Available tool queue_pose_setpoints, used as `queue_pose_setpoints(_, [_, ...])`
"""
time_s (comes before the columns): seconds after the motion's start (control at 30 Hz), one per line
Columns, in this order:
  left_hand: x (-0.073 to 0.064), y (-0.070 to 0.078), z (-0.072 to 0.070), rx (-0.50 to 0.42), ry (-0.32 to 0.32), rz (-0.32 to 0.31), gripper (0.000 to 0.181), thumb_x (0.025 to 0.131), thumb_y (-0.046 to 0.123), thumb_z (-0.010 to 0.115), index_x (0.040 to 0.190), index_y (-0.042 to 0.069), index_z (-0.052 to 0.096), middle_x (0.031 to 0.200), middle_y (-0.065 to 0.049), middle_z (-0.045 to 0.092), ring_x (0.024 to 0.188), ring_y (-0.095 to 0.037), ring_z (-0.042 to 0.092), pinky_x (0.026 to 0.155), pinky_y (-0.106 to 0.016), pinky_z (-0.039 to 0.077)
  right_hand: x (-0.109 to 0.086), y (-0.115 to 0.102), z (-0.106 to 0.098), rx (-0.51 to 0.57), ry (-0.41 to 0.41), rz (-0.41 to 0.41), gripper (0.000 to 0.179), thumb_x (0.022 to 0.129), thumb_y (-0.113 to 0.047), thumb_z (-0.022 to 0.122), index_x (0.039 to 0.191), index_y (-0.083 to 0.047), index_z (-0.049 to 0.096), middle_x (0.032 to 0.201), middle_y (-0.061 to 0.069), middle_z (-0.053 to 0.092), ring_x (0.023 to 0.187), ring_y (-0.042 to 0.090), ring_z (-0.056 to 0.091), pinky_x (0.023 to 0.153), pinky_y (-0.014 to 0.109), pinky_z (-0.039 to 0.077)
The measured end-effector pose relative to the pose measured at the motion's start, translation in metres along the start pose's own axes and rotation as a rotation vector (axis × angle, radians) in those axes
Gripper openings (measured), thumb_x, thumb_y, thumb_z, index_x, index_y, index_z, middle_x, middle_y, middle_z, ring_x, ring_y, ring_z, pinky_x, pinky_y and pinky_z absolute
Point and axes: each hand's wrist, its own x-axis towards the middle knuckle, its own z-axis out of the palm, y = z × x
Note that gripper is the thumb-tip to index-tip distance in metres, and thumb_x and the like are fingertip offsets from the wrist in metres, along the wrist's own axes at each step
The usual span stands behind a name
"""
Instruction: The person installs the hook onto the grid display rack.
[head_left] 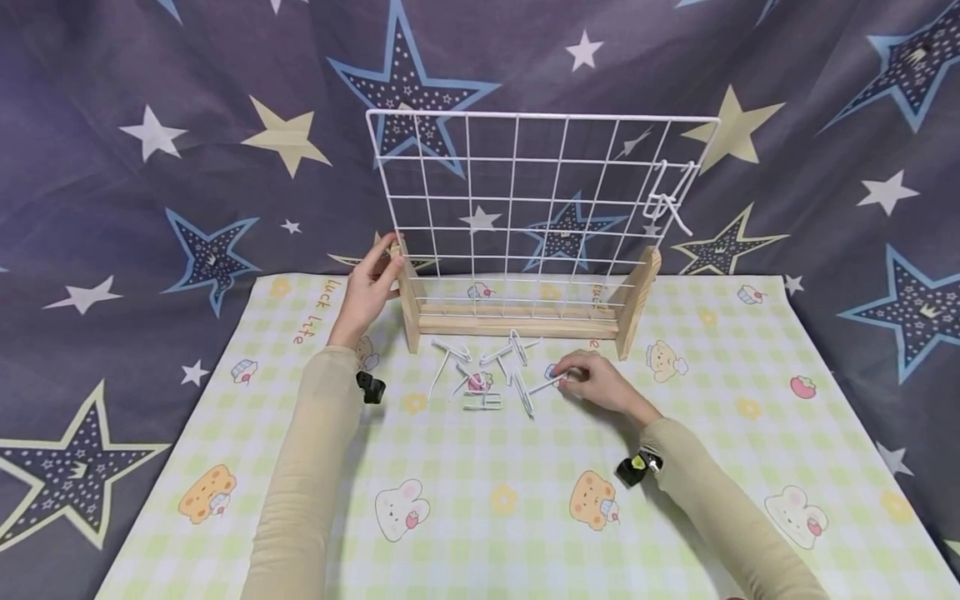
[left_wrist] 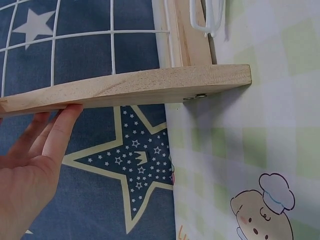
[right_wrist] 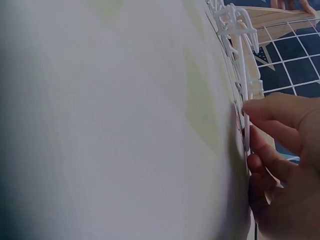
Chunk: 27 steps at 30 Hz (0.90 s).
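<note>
A white wire grid panel (head_left: 515, 200) stands upright in a wooden base (head_left: 517, 323) with two side posts. My left hand (head_left: 366, 293) touches the outer face of the left side post (left_wrist: 125, 86) with its fingertips, the fingers fairly straight. In the right wrist view, my right hand (right_wrist: 287, 160) pinches the rod of a white wire hook (right_wrist: 243, 65) between thumb and fingers, low over the cloth. Several more white hooks (head_left: 483, 402) lie loosely piled in front of the base, left of the right hand. More white hooks (head_left: 663, 200) hang at the grid's upper right.
A green-and-white checked cloth (head_left: 465, 550) with cartoon prints covers the table. Behind and beside it hangs a dark curtain (head_left: 225, 50) with stars. Each sleeved wrist carries a small black camera (head_left: 371, 388).
</note>
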Motion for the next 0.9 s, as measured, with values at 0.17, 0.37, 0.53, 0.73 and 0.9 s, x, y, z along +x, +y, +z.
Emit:
queue_pose_setpoints(0.17, [0.000,0.000,-0.001,-0.006,0.000,0.004,0.049,0.102,0.026,0.050,0.150,0.019,0.040,0.129,-0.024,0.055,0.114,-0.036,0.056,0.079,-0.036,0.059,0.000,-0.027,-0.004,0.015,-0.024,-0.039,0.011,0.079,0.017,0.068,0.090,0.014,0.066,0.101,0.031,0.059,0.102,0.047,0.052,0.097,0.062,0.039])
queue_pose_setpoints(0.37, [0.000,-0.001,0.000,-0.015,-0.007,0.010,0.049,0.102,0.026,0.050,0.150,0.018,0.040,0.130,-0.025,0.055,0.115,-0.037,0.055,0.080,-0.038,0.059,-0.002,-0.033,-0.009,0.062,-0.043,-0.028,0.008,0.080,0.015,0.067,0.088,0.014,0.064,0.094,0.030,0.061,0.090,0.045,0.054,0.082,0.048,0.047])
queue_pose_setpoints(0.53, [-0.001,-0.002,0.000,-0.018,-0.010,0.007,0.050,0.102,0.026,0.050,0.150,0.018,0.039,0.131,-0.025,0.054,0.116,-0.037,0.054,0.081,-0.038,0.058,-0.002,-0.006,-0.010,0.230,-0.026,0.066,0.010,0.087,0.008,0.065,0.095,0.013,0.064,0.090,0.024,0.066,0.076,0.029,0.059,0.067,0.023,0.047])
queue_pose_setpoints(0.73, [-0.001,0.001,0.000,-0.035,-0.016,-0.009,0.050,0.102,0.023,0.050,0.150,0.016,0.038,0.131,-0.026,0.053,0.117,-0.039,0.054,0.082,-0.040,0.058,-0.005,0.005,-0.013,0.450,0.021,0.128,0.018,0.088,0.006,0.062,0.101,0.017,0.056,0.094,0.033,0.064,0.087,0.033,0.066,0.088,0.023,0.049])
queue_pose_setpoints(0.9, [-0.007,0.021,0.000,-0.050,-0.033,-0.011,0.049,0.103,0.014,0.048,0.150,0.007,0.035,0.130,-0.032,0.050,0.116,-0.044,0.052,0.083,-0.047,0.056,-0.006,-0.001,-0.014,0.456,0.033,0.124,0.018,0.087,0.006,0.063,0.101,0.016,0.057,0.097,0.034,0.062,0.089,0.034,0.065,0.085,0.025,0.051])
